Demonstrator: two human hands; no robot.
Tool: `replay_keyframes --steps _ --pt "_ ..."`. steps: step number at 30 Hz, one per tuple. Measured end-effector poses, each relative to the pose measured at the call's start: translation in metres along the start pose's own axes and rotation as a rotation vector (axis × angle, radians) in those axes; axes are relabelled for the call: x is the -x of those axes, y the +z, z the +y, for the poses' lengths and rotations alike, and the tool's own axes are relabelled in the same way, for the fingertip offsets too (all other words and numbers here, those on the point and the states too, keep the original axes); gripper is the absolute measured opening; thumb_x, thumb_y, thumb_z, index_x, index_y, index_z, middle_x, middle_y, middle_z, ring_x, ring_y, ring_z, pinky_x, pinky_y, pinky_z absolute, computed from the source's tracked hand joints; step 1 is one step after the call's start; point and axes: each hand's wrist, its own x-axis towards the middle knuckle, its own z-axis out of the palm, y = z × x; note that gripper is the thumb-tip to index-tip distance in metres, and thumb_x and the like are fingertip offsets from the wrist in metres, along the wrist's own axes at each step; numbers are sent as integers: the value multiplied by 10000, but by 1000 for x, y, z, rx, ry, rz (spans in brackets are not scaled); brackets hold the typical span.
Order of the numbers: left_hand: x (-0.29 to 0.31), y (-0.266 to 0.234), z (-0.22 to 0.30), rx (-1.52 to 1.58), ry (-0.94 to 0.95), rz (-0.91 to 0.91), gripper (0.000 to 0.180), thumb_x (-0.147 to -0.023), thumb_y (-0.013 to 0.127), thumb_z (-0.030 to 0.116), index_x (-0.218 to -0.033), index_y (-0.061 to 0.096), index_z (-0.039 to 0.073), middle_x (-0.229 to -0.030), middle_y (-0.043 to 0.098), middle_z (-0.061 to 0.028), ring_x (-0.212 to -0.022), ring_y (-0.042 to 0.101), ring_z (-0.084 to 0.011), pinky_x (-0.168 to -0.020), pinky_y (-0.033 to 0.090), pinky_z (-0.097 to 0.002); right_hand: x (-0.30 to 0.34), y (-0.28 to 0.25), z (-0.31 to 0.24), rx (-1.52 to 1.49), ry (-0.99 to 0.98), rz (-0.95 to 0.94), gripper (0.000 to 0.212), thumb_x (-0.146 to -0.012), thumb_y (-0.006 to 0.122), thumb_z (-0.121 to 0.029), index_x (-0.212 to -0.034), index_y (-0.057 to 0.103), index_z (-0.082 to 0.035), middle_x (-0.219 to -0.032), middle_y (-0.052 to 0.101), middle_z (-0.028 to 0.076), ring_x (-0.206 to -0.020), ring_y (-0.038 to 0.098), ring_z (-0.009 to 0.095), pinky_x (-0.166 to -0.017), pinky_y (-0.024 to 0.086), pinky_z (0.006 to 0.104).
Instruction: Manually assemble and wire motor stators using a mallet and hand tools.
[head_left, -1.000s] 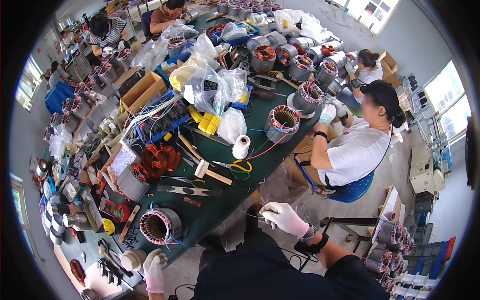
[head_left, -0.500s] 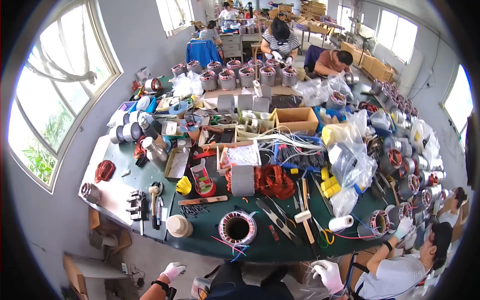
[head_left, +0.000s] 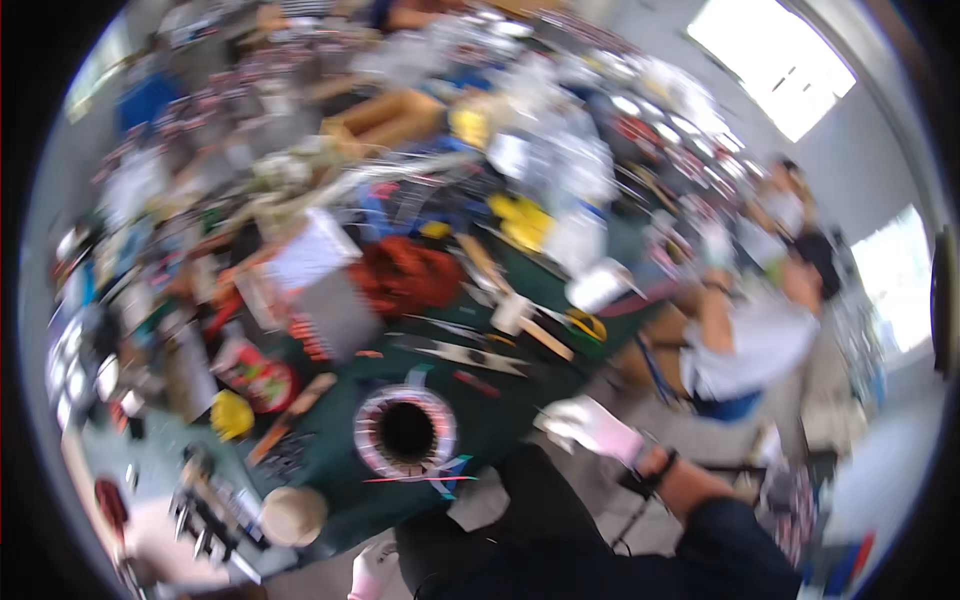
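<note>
My right hand (head_left: 592,425), in a white glove, is held past the table's near edge, right of a motor stator. Its fingers look half bent and a little apart, and I see nothing in them. My left hand (head_left: 373,570), also gloved, hangs low by my lap, its fingers blurred. The motor stator (head_left: 370,428) stands at the near edge, touched by neither hand. Its round bore faces up, and thin red, blue and green wires (head_left: 440,480) stick out at its near side. Left of it stands a beige round block (head_left: 293,517).
Long-nosed shears (head_left: 465,355), a mallet (head_left: 515,314), yellow-handled scissors (head_left: 586,324) and a white roll (head_left: 600,286) lie behind. Red wire coils (head_left: 410,275) sit beside a grey core (head_left: 338,312). A co-worker (head_left: 750,330) sits at the right edge.
My view has swung right and tilted, smearing the picture. My right hand has moved up and left in view, nearer the table edge; my left hand is lower. The stator still stands at the near edge.
</note>
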Motion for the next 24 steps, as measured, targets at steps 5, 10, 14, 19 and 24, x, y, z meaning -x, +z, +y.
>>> replay_keyframes --steps 5,10,14,19,24 --pt "-48 21 77 -248 413 65 303 -928 669 15 -1227 709 -4 -1123 728 -191 -1052 706 -346 -946 555 -412 -29 -3 35 -94 52 35 269 -1016 601 -158 -1178 720 20 -849 703 50 -671 656 101 -662 532 258" --pt "-86 39 79 -373 629 205 304 -901 690 19 -1203 709 -8 -1127 720 -200 -1022 684 -397 -934 545 -447 -23 2 74 -13 -114 23 266 -997 572 -118 -1172 710 29 -893 719 82 -701 691 120 -684 563 279" --pt "-94 66 8 -203 604 474 338 -830 676 -64 -1164 710 -28 -1024 716 -150 -908 709 -257 -816 570 -355 -11 30 99 93 -262 61 274 -989 559 -108 -1171 708 33 -887 727 80 -701 690 122 -673 564 279" --pt "-106 84 34 -283 802 578 371 -838 755 -5 -1202 716 52 -1026 706 -148 -811 714 -245 -733 567 -336 36 84 174 -136 -286 322 240 -996 596 -74 -1199 652 42 -886 719 83 -700 669 109 -641 536 261" --pt "-79 62 70 -211 916 659 411 -864 692 -58 -1267 653 18 -1130 676 -126 -923 711 -209 -816 561 -311 60 113 181 -126 -373 298 131 -963 640 -12 -1078 667 45 -866 724 101 -675 666 121 -637 539 256"
